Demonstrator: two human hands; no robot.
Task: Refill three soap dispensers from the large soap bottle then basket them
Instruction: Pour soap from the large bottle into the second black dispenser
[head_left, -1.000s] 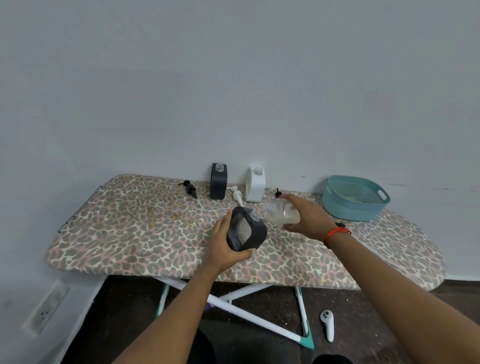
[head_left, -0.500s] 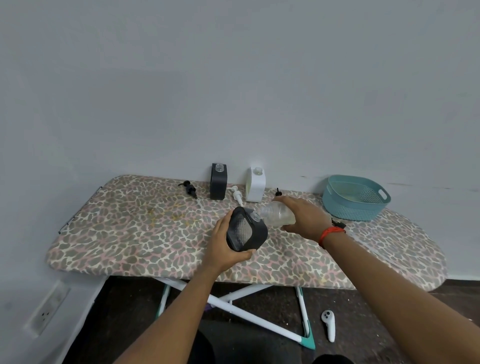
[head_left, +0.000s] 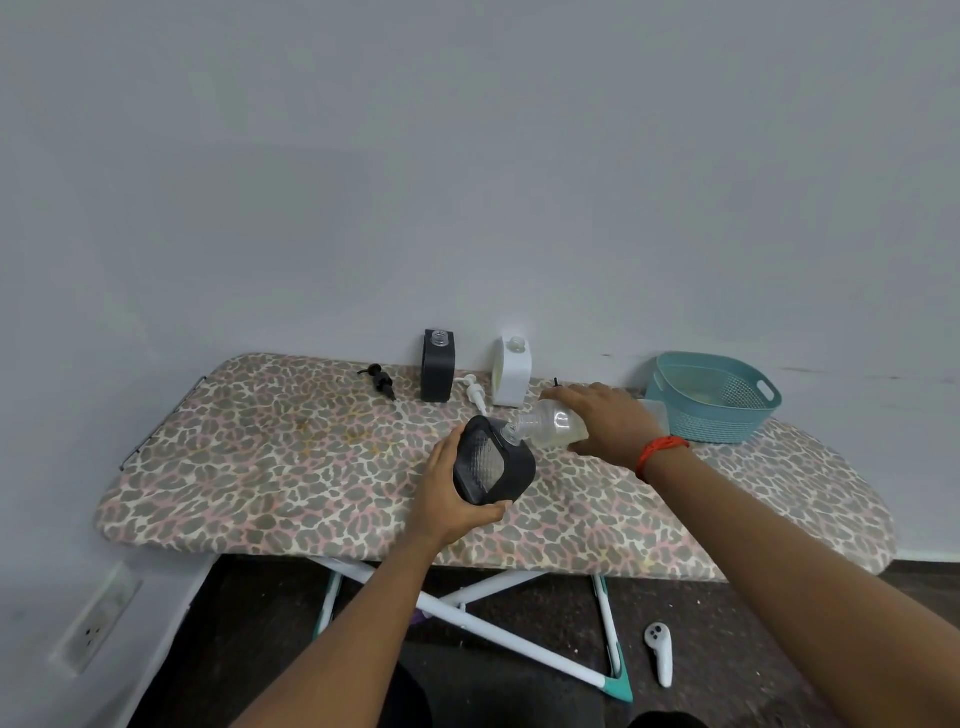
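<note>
While in right grip (head_left: 610, 422), bottle (head_left: 551, 425) at dispenser (head_left: 491, 463)

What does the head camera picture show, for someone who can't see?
A person's right hand tips a soap bottle into the neck of a dark dispenser held tilted by the left hand over a leopard-print ironing board. Another dark dispenser, a white dispenser and a teal basket stand behind.
</note>
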